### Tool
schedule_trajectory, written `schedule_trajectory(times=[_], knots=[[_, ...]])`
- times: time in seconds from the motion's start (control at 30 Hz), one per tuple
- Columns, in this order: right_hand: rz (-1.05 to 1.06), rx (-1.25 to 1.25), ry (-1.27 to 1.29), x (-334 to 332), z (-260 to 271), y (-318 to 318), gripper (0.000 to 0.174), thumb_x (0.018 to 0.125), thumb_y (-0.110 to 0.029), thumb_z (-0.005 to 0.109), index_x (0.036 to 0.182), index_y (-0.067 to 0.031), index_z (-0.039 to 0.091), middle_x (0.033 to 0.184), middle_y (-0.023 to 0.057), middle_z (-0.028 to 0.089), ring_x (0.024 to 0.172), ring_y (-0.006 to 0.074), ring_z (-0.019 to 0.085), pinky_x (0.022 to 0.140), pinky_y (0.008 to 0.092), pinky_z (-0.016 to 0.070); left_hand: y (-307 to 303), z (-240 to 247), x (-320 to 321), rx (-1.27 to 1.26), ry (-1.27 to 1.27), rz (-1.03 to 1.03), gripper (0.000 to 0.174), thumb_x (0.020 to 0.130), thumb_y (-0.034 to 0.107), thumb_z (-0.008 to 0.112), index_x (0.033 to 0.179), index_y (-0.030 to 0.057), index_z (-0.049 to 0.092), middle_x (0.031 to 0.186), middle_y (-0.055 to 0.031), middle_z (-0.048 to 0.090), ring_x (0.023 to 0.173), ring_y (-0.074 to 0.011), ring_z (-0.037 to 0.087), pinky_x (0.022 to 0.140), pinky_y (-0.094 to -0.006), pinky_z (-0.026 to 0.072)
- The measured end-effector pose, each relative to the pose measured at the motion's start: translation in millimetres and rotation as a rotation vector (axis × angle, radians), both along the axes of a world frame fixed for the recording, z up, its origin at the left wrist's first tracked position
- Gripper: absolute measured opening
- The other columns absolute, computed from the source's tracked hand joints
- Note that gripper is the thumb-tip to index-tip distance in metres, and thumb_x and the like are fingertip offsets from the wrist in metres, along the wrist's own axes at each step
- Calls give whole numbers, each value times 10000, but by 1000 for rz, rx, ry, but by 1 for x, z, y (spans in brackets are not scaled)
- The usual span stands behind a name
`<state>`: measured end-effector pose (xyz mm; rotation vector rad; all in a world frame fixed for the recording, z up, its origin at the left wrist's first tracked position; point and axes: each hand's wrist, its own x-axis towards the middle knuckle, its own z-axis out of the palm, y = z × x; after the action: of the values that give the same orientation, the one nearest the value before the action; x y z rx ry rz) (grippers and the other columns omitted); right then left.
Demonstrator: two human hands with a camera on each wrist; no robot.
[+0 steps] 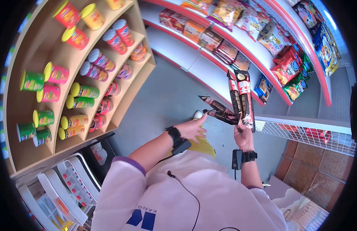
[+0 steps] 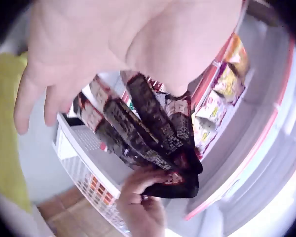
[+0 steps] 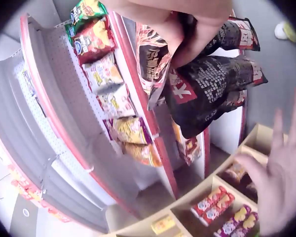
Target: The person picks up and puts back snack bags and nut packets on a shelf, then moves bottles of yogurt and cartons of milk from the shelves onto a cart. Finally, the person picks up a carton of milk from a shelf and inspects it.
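Observation:
Several long black snack packets with red and white lettering fan out from my right hand, which grips them at their lower ends. In the left wrist view the packets spread from the fingers of the right hand. The right wrist view shows the fingers curled over the packets. My left hand is beside them with its fingers spread and nothing in it. In the right wrist view, the left hand appears with its palm open, apart from the packets.
A wooden shelf of colourful canisters curves along the left. Ahead, white shelves with red edges hold bagged and boxed snacks. A white wire basket stands at the right. White bins are at lower left, above the grey floor.

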<state>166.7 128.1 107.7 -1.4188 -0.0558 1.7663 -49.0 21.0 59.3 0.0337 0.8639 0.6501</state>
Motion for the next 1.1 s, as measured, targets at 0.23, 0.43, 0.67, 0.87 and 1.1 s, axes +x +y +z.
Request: schedule_trajectory(times=[0.23, 0.43, 0.67, 0.87, 1.1], knots=[[420, 138, 145, -101, 49, -85, 362, 819, 32, 587, 1171, -5, 512, 1079, 82, 613, 964, 162, 594, 857, 282, 478, -39, 30, -32, 257, -457, 756, 812, 768, 698, 468, 1338, 131, 354, 1317, -78, 440, 1230, -250, 409, 1015, -524, 308], [546, 412, 168, -166, 94, -90, 438, 802, 69, 585, 1219, -12, 478, 1135, 74, 587, 995, 180, 589, 880, 315, 472, -47, 111, -85, 511, -372, 988, 450, 942, 363, 447, 1255, 40, 425, 1160, -110, 566, 1042, -214, 571, 923, -354, 450], [517, 640, 304, -210, 174, -52, 454, 779, 82, 614, 1204, -15, 484, 1121, 64, 586, 995, 172, 585, 867, 308, 474, -4, 187, -133, 605, -155, 1084, 353, 913, 147, 513, 1243, 72, 413, 1119, -103, 582, 956, -205, 618, 813, -346, 533], [469, 827, 431, -248, 217, 30, 442, 792, 93, 591, 1202, -28, 477, 1115, 55, 571, 998, 152, 569, 859, 290, 460, 73, 270, -173, 860, 51, 999, 338, 902, 130, 525, 1217, 26, 458, 1096, -96, 605, 946, -186, 620, 813, -330, 529], [403, 934, 674, -296, 267, 132, 469, 810, 99, 555, 1249, -11, 432, 1181, 86, 549, 1049, 182, 554, 913, 324, 444, 186, 341, -219, 997, 162, 995, 421, 878, 82, 551, 1259, 72, 372, 1133, -98, 557, 975, -204, 597, 810, -352, 527]])
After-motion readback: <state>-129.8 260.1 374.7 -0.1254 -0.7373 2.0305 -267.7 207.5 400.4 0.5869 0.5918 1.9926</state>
